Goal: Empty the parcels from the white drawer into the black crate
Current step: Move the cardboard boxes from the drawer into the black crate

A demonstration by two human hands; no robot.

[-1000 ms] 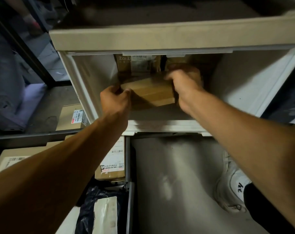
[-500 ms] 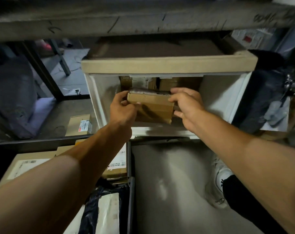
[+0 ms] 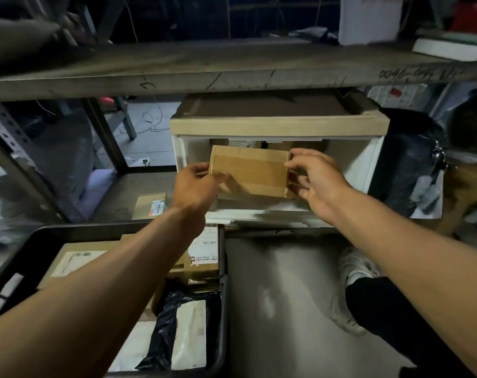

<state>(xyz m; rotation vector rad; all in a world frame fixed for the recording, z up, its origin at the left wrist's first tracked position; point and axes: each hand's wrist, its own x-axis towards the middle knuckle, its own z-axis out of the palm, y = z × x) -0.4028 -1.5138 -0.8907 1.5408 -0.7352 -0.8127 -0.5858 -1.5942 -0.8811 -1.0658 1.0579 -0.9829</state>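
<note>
Black plastic fills the lower left of the frame: the crate [image 3: 35, 246], already holding several cardboard parcels and a black-and-white poly bag [image 3: 177, 331]. Just above it, left of centre, a small labelled box [image 3: 150, 205] lies on the lower shelf, outside both crate and drawer.

Move right to the centre. Your left hand [image 3: 196, 184] pinches the left end of the box [image 3: 249, 170], thumb on its front face and fingers curled round the edge. Your right hand [image 3: 317, 181] grips the right end, fingertips [image 3: 293, 162] on the top corner and the lower fingers wrapped under the side. So both hands are clasped on this one box, one at each end.

You hold the box in the mouth of the white drawer [image 3: 368, 165], clear of the drawer floor, with its long axis running left to right across the frame, between your hands. More cardboard shows in the shadow behind it, so the drawer is probably not empty yet.

What matters for the coming move: the crate lies down and to the left of the box, on your left hand's side. Your left hand is the nearer one, and I judge the carry would lead with the box's left end, swinging down over the crate's near rim. The right hand would have to reach across or let go.

Right of the drawer sits a dark bag [image 3: 406, 165]; below, a white shoe [image 3: 354, 268].
</note>
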